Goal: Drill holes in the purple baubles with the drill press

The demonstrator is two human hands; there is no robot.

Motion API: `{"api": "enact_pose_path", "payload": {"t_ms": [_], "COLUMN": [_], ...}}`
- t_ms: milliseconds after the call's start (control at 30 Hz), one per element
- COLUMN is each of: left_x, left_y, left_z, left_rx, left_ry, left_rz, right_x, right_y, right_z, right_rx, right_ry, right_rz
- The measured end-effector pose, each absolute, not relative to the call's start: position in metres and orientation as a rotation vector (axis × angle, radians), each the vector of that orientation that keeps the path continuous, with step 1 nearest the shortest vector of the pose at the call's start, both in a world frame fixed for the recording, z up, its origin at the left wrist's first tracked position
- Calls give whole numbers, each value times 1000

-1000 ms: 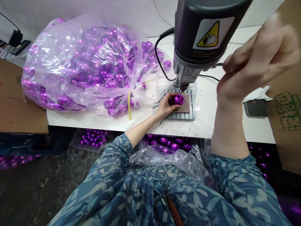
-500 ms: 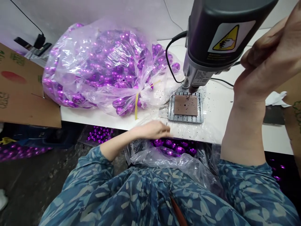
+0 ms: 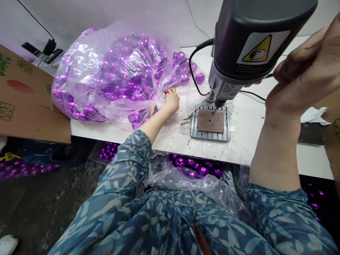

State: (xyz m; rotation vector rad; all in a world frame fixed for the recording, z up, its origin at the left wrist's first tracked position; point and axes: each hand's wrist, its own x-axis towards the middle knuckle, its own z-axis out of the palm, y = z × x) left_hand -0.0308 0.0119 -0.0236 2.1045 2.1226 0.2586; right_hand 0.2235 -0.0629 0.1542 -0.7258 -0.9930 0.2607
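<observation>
On bench, bag of purple baubles, left hand at its mouth, hold unclear, right hand gripping lever

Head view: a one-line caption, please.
Left hand at the neck of a bag of purple baubles; right hand curled beside the drill; brown pad beneath it.

Small workshop, bench drill press, bagged purple baubles, cardboard cartons
</observation>
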Motion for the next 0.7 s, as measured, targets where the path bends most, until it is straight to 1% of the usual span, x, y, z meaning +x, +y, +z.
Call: {"api": "enact_pose_path", "payload": {"t_ms": [100, 200, 333, 400, 467, 600, 700], "left_x": [-35, -40, -43, -41, -36, -19, -3], "left_y": [14, 6, -30, -55, -77, -99, -98], "left_z": [-23, -13, 6, 11, 10, -4, -17], "left_rx": [2053, 2033, 2114, 1965, 1679, 1087, 886], "left_ry": [2104, 2015, 1558, 1356, 1209, 997, 964], "left_rz": [317, 512, 964, 1108, 1119, 991, 1006], "right_x": [225, 225, 224, 223, 221, 217, 215], "right_y": [-60, -60, -63, -64, -66, -73, -78], "right_z": [152, 150, 150, 150, 151, 155, 157], "right_rx": [-551, -505, -449, -402, -362, -406, -494], "right_ry": [-1000, -980, -1017, -1023, -1004, -1000, -1019], "right_rz": [272, 302, 322, 338, 330, 320, 303]}}
